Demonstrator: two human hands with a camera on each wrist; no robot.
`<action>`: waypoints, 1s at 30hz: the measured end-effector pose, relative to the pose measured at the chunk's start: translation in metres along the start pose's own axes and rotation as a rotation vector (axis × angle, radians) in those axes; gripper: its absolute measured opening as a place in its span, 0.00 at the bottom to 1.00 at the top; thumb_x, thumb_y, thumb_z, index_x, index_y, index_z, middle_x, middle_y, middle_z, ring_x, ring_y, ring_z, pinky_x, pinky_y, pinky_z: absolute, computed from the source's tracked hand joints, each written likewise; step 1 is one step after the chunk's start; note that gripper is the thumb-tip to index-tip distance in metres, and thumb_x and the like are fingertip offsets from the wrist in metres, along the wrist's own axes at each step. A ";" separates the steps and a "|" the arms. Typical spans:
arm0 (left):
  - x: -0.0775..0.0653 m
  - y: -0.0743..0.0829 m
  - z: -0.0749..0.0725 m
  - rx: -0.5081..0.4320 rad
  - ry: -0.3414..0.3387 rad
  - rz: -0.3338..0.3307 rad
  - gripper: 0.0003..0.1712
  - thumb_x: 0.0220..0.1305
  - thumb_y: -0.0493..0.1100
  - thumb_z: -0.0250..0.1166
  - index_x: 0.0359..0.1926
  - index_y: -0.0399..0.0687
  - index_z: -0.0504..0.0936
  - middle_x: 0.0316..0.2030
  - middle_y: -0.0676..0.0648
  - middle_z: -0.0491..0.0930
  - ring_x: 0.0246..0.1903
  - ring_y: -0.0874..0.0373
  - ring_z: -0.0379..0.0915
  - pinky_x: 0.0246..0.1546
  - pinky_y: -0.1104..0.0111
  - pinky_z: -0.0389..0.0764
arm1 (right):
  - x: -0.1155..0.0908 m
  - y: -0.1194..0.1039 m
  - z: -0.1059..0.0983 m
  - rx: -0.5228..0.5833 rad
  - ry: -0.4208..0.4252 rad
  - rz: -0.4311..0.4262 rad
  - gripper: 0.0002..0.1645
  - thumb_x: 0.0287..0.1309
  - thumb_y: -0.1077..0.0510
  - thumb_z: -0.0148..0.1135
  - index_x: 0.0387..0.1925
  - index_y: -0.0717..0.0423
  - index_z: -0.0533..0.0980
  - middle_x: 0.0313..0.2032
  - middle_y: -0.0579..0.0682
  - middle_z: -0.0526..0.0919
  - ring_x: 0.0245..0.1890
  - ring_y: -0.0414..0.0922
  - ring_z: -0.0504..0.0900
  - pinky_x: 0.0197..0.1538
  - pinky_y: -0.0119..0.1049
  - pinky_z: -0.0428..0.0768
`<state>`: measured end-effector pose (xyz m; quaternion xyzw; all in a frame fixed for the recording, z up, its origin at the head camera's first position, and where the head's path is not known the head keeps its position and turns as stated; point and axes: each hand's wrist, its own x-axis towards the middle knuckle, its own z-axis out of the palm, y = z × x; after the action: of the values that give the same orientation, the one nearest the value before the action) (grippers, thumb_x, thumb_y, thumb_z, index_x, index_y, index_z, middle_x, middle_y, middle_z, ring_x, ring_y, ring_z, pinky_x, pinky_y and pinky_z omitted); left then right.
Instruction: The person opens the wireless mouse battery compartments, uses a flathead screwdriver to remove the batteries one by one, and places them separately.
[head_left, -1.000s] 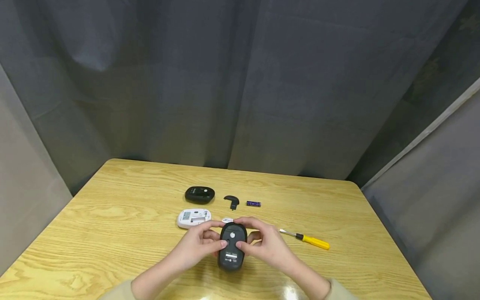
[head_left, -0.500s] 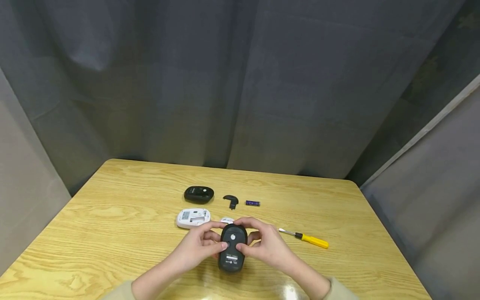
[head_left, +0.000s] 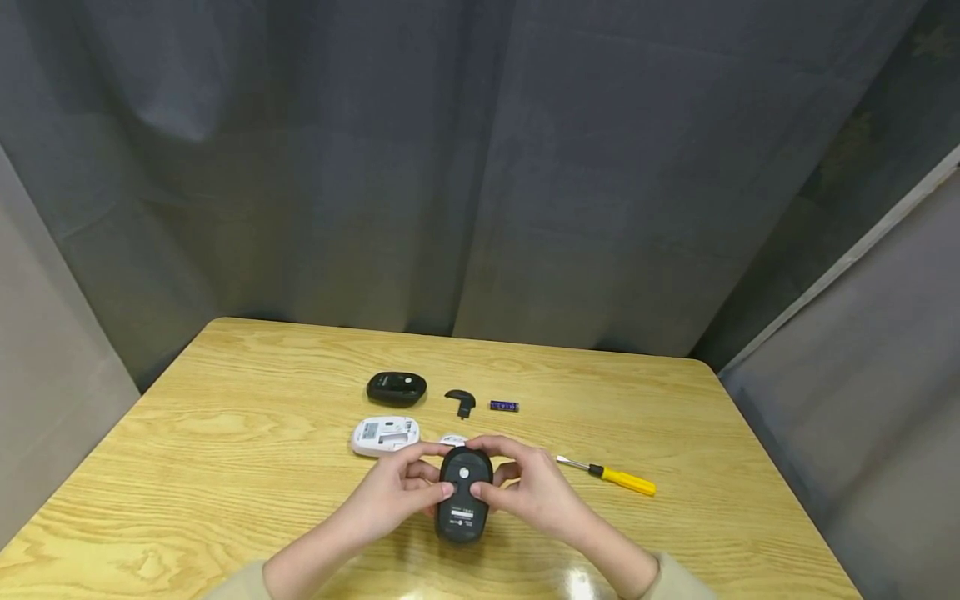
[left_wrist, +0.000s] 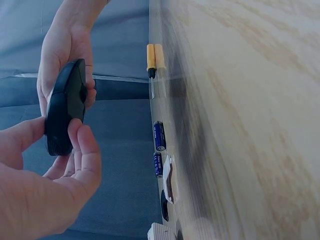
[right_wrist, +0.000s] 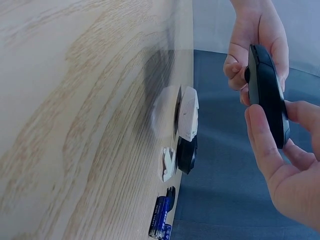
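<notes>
Between both hands a black computer mouse (head_left: pixel 462 515) is held up over the table, its underside with label and round white spot toward the head camera. My left hand (head_left: pixel 401 490) grips its left edge, thumb on the underside. From the other side my right hand (head_left: pixel 528 487) pinches it, thumb also on the underside. The left wrist view shows the mouse (left_wrist: pixel 67 107) edge-on, well off the tabletop; so does the right wrist view, where the mouse (right_wrist: pixel 267 95) stands steeply tilted. Just beyond it lies a white cover (head_left: pixel 453 439), partly hidden by mouse and fingers.
A white mouse (head_left: pixel 386 435) lies belly-up with its battery bay uncovered. Behind it sit another black mouse (head_left: pixel 397 388), a black cover (head_left: pixel 462 401) and a purple-blue battery (head_left: pixel 504 406). A second battery (left_wrist: pixel 159 136) shows in the left wrist view. The yellow-handled screwdriver (head_left: pixel 626 481) lies at right.
Both hands keep the same hold on the black mouse, which barely shifts. The table things slide slightly left in the head view as the camera turns a little.
</notes>
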<state>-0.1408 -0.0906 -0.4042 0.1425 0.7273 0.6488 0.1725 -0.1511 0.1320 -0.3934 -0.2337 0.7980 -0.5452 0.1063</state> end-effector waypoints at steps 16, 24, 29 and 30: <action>-0.001 -0.001 -0.002 0.022 0.015 0.004 0.32 0.58 0.42 0.67 0.61 0.37 0.68 0.36 0.43 0.81 0.33 0.55 0.80 0.34 0.60 0.83 | 0.003 0.000 0.004 0.024 -0.006 0.017 0.26 0.56 0.59 0.66 0.57 0.50 0.72 0.52 0.59 0.77 0.28 0.42 0.84 0.30 0.43 0.84; -0.001 -0.001 -0.001 0.037 0.023 0.005 0.32 0.57 0.41 0.67 0.61 0.35 0.68 0.36 0.43 0.81 0.33 0.55 0.80 0.32 0.64 0.83 | 0.004 0.001 0.003 0.032 -0.002 0.026 0.27 0.56 0.60 0.65 0.58 0.50 0.71 0.49 0.62 0.77 0.29 0.43 0.85 0.29 0.42 0.84; -0.001 0.000 -0.002 0.030 0.020 0.002 0.32 0.57 0.41 0.67 0.61 0.35 0.68 0.36 0.43 0.81 0.33 0.55 0.80 0.33 0.61 0.83 | 0.005 0.001 0.001 -0.039 0.011 -0.003 0.26 0.56 0.57 0.66 0.57 0.47 0.72 0.52 0.58 0.77 0.31 0.42 0.84 0.28 0.41 0.83; -0.002 0.000 -0.002 0.029 0.020 0.000 0.32 0.57 0.41 0.67 0.61 0.35 0.68 0.36 0.43 0.81 0.33 0.55 0.80 0.34 0.61 0.83 | 0.005 0.001 0.001 -0.068 0.021 -0.012 0.26 0.55 0.56 0.67 0.57 0.46 0.73 0.52 0.56 0.78 0.32 0.42 0.83 0.28 0.39 0.83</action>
<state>-0.1404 -0.0931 -0.4037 0.1387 0.7383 0.6396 0.1632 -0.1553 0.1288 -0.3945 -0.2362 0.8157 -0.5210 0.0865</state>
